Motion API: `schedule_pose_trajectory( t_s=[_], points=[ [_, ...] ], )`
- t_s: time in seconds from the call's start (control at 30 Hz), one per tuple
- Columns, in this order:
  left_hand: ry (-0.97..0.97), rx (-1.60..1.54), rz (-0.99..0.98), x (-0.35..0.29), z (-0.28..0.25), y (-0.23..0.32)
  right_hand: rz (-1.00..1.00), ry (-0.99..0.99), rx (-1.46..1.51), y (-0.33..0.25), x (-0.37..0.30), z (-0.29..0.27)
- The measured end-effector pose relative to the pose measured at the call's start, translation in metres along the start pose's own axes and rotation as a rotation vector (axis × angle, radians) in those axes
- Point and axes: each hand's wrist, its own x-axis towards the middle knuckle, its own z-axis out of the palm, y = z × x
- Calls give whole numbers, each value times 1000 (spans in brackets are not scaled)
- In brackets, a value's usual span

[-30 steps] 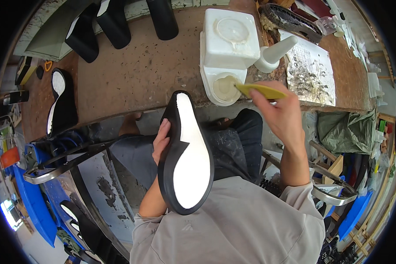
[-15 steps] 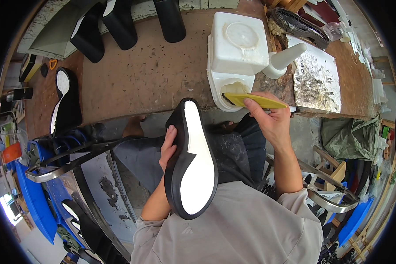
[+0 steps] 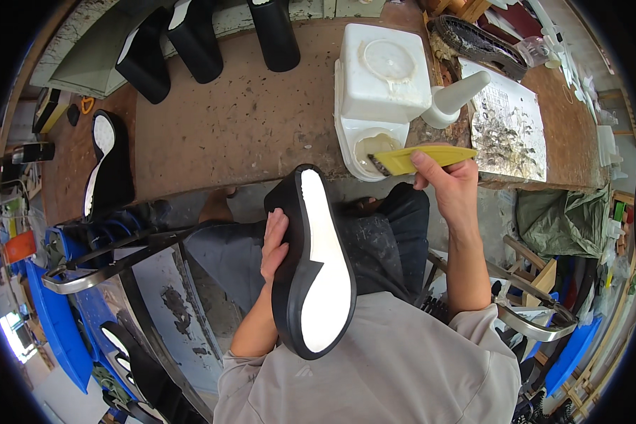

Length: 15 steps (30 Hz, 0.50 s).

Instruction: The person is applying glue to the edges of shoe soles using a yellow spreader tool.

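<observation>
A black wedge shoe sole point(image 3: 290, 275) with a white inset face stands tilted in front of my body. My left hand point(image 3: 274, 244) grips its left side, with part of the fingers hidden behind it. In my right hand point(image 3: 445, 180) is a yellow-handled brush point(image 3: 431, 156), pinched between thumb and fingers. Its dark bristles sit at the round cup of a white plastic glue dispenser point(image 3: 385, 71), where a pale, cloudy liquid point(image 3: 371, 150) shows. The dispenser stands at the near edge of the brown workbench point(image 3: 233, 134).
Another wedge sole point(image 3: 109, 166) lies at the bench's left, and several more stand along the back. Right of the dispenser are a white cone-shaped nozzle point(image 3: 459, 99), a stained paper sheet point(image 3: 509, 127) and a dark tread sole point(image 3: 477, 46). Metal armrests point(image 3: 537, 325) flank me.
My right hand has shifted slightly right, drawing the brush's bristles toward the cup's near right rim. The sole in my left hand has moved slightly right and down.
</observation>
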Motion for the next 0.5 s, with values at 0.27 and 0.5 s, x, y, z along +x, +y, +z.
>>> schedule_pose_trajectory(
  t_s=[0.27,0.5],
  points=[
    [123,78,175,17,-1,31,-188,-65,217,-55,-77,19],
    [-29,14,290,27,-31,65,-425,-207,122,-83,-89,48]
  ],
)
